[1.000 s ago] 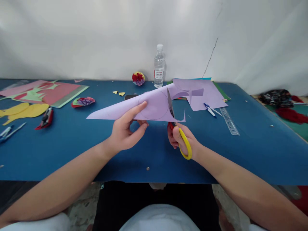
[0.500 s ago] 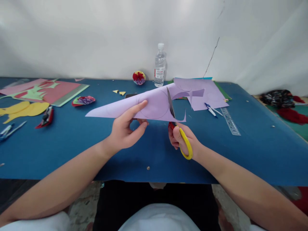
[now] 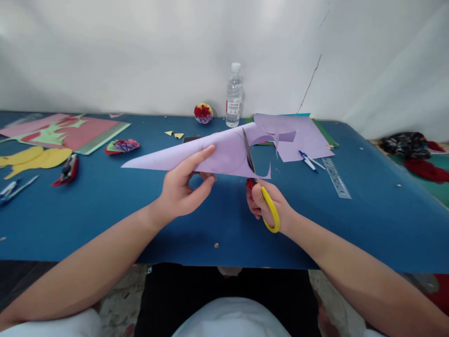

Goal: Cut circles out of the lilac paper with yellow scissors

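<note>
Apparently, cutting is under way: the left hand (image 3: 182, 189) holds the purple paper (image 3: 157, 157), while the right hand (image 3: 280, 201) grips scissors (image 3: 249, 157) alongside a drawn circle (image 3: 228, 154) between both grips. Next calls for steady paper, blades following that curve.

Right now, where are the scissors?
In the head view, the scissors are just right of centre, gripped in the right hand, with a blade lying across the purple paper that the left hand holds.
</note>
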Demonstrator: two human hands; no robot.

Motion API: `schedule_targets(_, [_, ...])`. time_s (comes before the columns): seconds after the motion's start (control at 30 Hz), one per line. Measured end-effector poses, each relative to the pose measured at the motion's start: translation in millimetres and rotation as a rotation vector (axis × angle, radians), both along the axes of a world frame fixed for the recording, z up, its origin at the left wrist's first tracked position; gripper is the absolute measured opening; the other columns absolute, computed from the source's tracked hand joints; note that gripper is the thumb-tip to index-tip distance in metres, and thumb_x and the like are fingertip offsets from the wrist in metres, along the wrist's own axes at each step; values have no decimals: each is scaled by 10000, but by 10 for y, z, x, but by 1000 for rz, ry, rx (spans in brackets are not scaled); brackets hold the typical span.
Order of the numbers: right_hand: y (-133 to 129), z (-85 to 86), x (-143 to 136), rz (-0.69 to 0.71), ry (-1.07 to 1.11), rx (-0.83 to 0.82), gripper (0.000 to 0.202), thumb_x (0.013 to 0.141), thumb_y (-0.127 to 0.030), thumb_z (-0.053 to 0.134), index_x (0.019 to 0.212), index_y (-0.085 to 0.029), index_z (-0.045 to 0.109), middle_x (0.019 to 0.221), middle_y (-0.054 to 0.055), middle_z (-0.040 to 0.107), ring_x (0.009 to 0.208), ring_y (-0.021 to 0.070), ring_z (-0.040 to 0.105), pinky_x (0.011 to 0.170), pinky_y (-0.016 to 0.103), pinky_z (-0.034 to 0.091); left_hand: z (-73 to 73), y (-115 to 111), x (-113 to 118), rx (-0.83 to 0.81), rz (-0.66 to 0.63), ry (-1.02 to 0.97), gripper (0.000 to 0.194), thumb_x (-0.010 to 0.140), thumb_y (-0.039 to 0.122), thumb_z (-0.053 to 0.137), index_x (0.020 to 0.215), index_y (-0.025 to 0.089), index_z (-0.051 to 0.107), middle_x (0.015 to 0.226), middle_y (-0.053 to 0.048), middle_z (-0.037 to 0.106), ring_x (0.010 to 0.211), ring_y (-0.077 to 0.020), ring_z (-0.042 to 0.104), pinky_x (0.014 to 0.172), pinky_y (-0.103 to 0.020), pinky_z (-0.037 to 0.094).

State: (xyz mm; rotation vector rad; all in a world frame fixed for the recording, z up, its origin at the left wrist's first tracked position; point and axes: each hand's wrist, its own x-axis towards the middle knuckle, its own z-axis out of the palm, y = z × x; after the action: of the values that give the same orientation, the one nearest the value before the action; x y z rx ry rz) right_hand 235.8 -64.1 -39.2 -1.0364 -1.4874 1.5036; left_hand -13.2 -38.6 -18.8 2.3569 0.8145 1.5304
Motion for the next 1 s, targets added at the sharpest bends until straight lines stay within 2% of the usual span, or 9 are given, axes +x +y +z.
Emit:
schedule_targets(0.17, [3, -10, 7, -1, 1, 12, 732, 804, -990, 596, 803, -279, 421, 571, -80, 381, 438, 122, 353, 380, 266, 333, -12, 3, -6, -14, 9, 0, 653, 988, 173, 698, 1618, 272, 560, 1382, -126, 732, 773, -143, 746, 752, -333, 732])
schedule_targets(0.27, [4, -9, 5, -11, -5, 7, 720, 805, -974, 616, 794, -277, 432, 566, -83, 374, 434, 120, 351, 373, 263, 331, -6, 4, 1, -15, 13, -12, 648, 978, 165, 704, 1606, 264, 579, 1349, -119, 746, 768, -142, 748, 754, -320, 728])
schedule_targets(0.5, [3, -7, 4, -18, -10, -7, 768, 754, -1022, 610, 778, -271, 452, 560, -87, 368, 430, 113, 353, 367, 258, 344, 12, 13, 6, -1, 9, -32, 676, 955, 111, 718, 1590, 306, 599, 1418, -105, 724, 774, -149, 752, 741, -339, 734])
schedule_targets(0.7, [5, 25, -4, -4, -20, -21, 785, 724, -1039, 616, 767, -269, 467, 551, -80, 376, 436, 119, 360, 374, 263, 340, -3, 25, -9, -32, 26, -30, 644, 976, 142, 716, 1586, 310, 598, 1462, -101, 712, 775, -149, 759, 764, -361, 743])
schedule_targets(0.9, [4, 89, -4, 5, -75, -11, 834, 660, -1088, 592, 678, -267, 450, 531, -64, 380, 443, 118, 362, 398, 275, 321, -8, 30, 12, -60, 29, -99, 588, 965, 171, 753, 1531, 291, 652, 1468, -104, 711, 1014, -234, 791, 796, -339, 741])
schedule_targets(1.0, [20, 109, 2, 4, -172, 18, 870, 633, -1130, 524, 603, -264, 439, 492, -36, 393, 437, 129, 390, 422, 290, 307, 3, 8, 24, -84, 16, -114, 537, 991, 244, 751, 1518, 288, 656, 1421, -104, 719, 1045, -239, 782, 808, -331, 735])
